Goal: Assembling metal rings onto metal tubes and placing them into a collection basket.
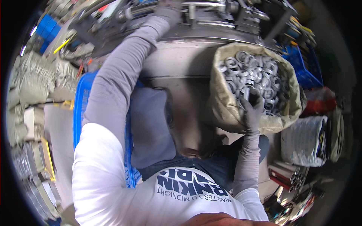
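Observation:
My left arm, in a grey sleeve, reaches far forward to a metal machine [211, 19]. My gloved left hand [168, 12] is at the machine's bar, with its fingers hidden at the top edge. On the right, my gloved right hand [252, 111] reaches over the near rim of a beige fabric sack [224, 101]. Silvery metal rings [264, 75] fill this sack. Thumb and fingers of that hand are curled round a pale metal ring [246, 93] just above the others.
A blue plastic crate [81, 101] stands by my left side, and a grey cloth pad [152, 124] lies over my left thigh. Another blue crate [305, 67] sits beyond the sack. A white wrapped bundle [304, 141] and stacked tubes [286, 175] lie at right.

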Demonstrator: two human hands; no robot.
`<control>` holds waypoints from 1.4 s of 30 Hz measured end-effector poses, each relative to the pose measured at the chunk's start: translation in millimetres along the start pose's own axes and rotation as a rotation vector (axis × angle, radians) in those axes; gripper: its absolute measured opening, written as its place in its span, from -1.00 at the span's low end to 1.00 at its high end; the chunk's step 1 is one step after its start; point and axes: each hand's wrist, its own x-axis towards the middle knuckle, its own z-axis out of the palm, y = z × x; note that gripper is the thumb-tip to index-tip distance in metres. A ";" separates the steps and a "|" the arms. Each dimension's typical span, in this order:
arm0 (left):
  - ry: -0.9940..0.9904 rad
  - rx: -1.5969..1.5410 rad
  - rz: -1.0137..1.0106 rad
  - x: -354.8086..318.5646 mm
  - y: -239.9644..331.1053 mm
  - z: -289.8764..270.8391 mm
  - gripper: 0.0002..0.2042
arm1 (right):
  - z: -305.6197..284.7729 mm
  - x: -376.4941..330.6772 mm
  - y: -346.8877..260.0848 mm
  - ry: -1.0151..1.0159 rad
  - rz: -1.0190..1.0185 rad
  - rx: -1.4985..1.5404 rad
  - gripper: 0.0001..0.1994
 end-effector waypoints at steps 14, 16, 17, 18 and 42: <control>-0.488 -0.167 -0.748 -597.6 -192.3 76.4 -0.59 | 8.4 2.0 -7.5 0.050 -0.045 -0.339 -0.55; -0.577 -0.133 -0.765 -649.7 -183.2 102.0 -0.59 | -16.1 13.0 3.5 -0.024 -0.497 -0.815 -0.52; -0.788 -0.181 -0.756 -650.6 -170.0 117.7 -0.58 | -31.9 19.3 10.9 -0.107 -0.898 -1.151 -0.51; -1.009 -0.220 -0.751 -659.7 -158.1 128.7 -0.58 | 3.8 6.5 -15.4 0.018 -0.329 -0.705 -0.49; -0.520 -1.119 -1.076 -786.3 -100.7 277.1 -0.51 | 146.3 -51.1 -34.7 -0.283 0.770 0.777 -0.37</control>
